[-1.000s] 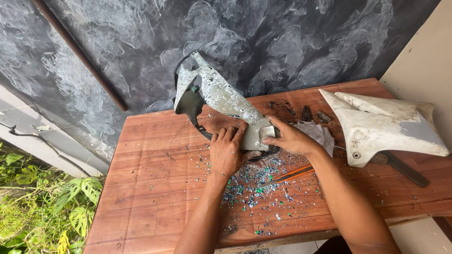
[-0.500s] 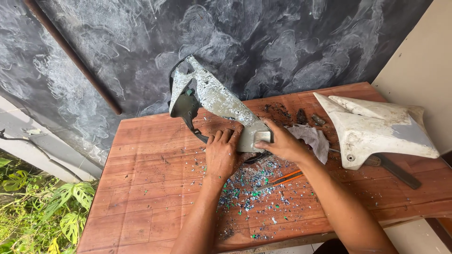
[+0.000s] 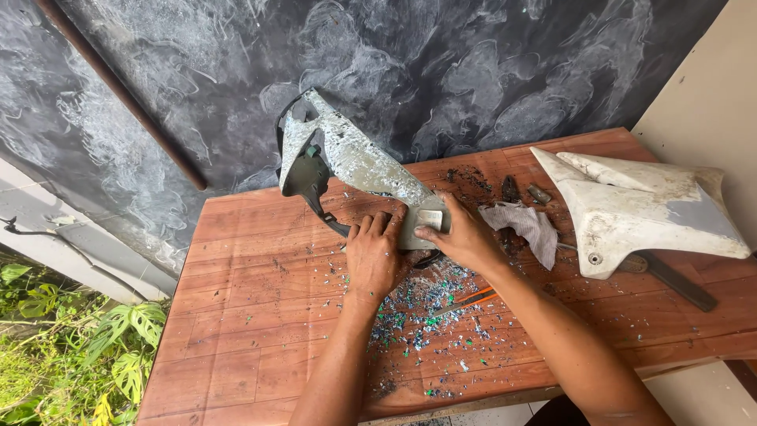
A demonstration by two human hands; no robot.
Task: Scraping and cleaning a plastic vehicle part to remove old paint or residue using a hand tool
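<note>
Since a second ago, both hands have stayed put. Paint flakes (image 3: 430, 315) litter the wooden table (image 3: 236, 315). Left hand (image 3: 373, 256) presses flat, fingers spread; right hand (image 3: 461, 237) grips the scraped panel (image 3: 355, 162), whose long axis rises far-left toward the dark wall (image 3: 441, 63).

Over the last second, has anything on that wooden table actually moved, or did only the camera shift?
Very little changed. The left hand stays flat beside the scraped grey panel, and the right hand keeps pressing a small pale pad on its lower end. The white panel, rag and paint flakes lie as before; mainly the view drifted.
</note>
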